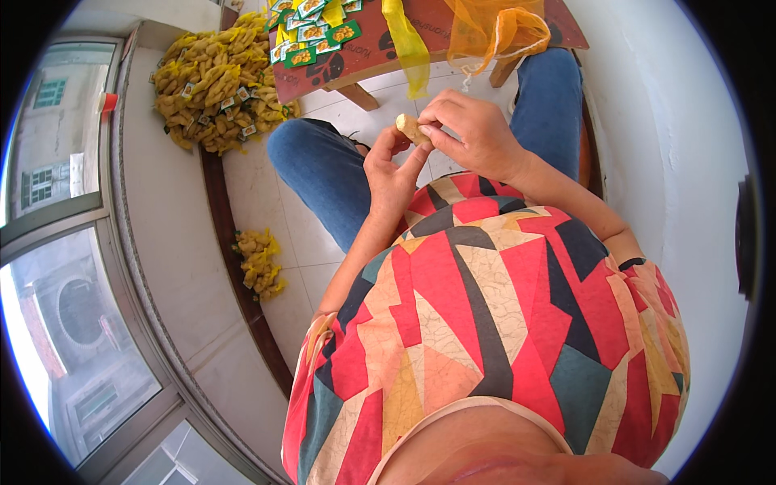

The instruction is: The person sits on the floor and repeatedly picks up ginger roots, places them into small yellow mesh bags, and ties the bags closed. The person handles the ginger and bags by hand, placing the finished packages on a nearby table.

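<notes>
Between both hands, above my lap, is a short piece of ginger root (412,128) with a pale, rough end facing up and left. My left hand (391,173) grips its lower side between thumb and fingers. The fingertips of my right hand (476,133) pinch its right side. Just beyond the hands, a yellow mesh bag (407,51) hangs over the near edge of a low red wooden table (364,63). An orange mesh bag (494,30) with a white drawstring lies at the table's right.
Several printed cards (312,33) with yellow mesh lie at the table's left. A large heap of netted ginger (218,85) is on the floor beyond my left knee, with a smaller pile (259,264) nearer. A white wall (661,182) stands at right, a window (66,242) at left.
</notes>
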`<state>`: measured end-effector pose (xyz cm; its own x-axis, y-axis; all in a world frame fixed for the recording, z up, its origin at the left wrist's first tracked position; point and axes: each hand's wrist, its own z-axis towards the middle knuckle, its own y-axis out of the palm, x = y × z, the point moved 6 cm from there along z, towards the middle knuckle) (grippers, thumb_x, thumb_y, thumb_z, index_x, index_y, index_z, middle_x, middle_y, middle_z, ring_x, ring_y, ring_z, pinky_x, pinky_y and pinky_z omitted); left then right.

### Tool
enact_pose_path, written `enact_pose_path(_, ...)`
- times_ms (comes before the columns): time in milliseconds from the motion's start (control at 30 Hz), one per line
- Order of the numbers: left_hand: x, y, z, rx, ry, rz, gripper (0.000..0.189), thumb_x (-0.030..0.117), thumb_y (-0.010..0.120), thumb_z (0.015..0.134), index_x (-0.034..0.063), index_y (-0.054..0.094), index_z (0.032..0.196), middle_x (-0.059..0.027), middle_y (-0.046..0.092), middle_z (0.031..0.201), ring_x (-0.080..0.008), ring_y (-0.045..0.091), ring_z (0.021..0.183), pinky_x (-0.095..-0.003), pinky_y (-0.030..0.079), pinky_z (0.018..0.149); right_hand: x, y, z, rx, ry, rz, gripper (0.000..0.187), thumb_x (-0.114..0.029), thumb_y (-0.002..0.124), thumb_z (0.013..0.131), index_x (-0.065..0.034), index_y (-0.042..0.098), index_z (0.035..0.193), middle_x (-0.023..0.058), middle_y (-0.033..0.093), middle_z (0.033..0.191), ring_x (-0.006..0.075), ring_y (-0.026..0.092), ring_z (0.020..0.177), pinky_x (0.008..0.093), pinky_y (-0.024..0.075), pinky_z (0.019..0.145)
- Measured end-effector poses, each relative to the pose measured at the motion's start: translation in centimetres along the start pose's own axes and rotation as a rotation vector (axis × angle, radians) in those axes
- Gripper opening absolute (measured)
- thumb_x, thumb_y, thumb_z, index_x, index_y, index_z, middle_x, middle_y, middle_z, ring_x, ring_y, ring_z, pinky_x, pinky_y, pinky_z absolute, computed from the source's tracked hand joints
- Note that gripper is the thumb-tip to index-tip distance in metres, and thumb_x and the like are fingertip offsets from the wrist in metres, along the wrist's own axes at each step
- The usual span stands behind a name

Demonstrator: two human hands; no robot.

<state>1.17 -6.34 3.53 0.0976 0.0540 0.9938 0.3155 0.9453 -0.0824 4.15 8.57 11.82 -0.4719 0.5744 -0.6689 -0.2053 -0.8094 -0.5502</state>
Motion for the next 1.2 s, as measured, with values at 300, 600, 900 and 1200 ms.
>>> enact_pose_path(300, 4.0, -0.1, -0.2, 0.114, 0.366, 0.597, 0.034, 0.009, 0.076, 0.068, 0.0036, 0.064, 0.099, -0.0086, 0.063, 0.085, -0.0262, 0.061, 0.077, -0.034, 0.049, 0.07, 0.3, 0.2, -0.2, -0.049, -0.015, -0.124, 0.011, -0.003, 0.064, 0.078, -0.0043, 0.058, 0.088, 0.0088, 0.058, 0.084, 0.0288, 0.06, 0.07, 0.0352, 0.0481, 0.06)
enact_pose_path(600, 5.4, 0.4, -0.5, 0.156, 0.564, 0.796, 0.034, 0.009, 0.075, 0.066, 0.004, 0.065, 0.098, -0.0085, 0.063, 0.086, -0.0251, 0.061, 0.075, -0.0347, 0.05, 0.066, 0.3, 0.3, -0.4, -0.065, -0.058, -0.218, 0.01, -0.005, 0.061, 0.078, -0.0053, 0.056, 0.086, 0.0086, 0.057, 0.08, 0.03, 0.059, 0.068, 0.0375, 0.0469, 0.057)
enact_pose_path(900, 1.0, 0.0, -0.2, 0.015, -0.009, 0.186, 0.031, 0.015, 0.076, 0.072, -0.0007, 0.064, 0.095, -0.0087, 0.065, 0.081, -0.0174, 0.064, 0.074, -0.03, 0.051, 0.07, 1.2, -0.4, -0.4, 0.021, 0.042, -0.119, 0.013, -0.003, 0.064, 0.076, -0.0054, 0.054, 0.084, 0.008, 0.059, 0.079, 0.0273, 0.06, 0.064, 0.0346, 0.0467, 0.055)
enact_pose_path(1200, 4.1, 0.2, -0.3, 0.1, 0.212, 0.514, 0.029, 0.015, 0.077, 0.067, 0.0021, 0.062, 0.088, -0.008, 0.061, 0.074, -0.0206, 0.061, 0.069, -0.0321, 0.048, 0.064, 0.3, 0.2, -0.7, -0.045, -0.017, -0.196, 0.01, -0.005, 0.064, 0.077, -0.0062, 0.057, 0.085, 0.0078, 0.057, 0.08, 0.0278, 0.06, 0.068, 0.0356, 0.0474, 0.057)
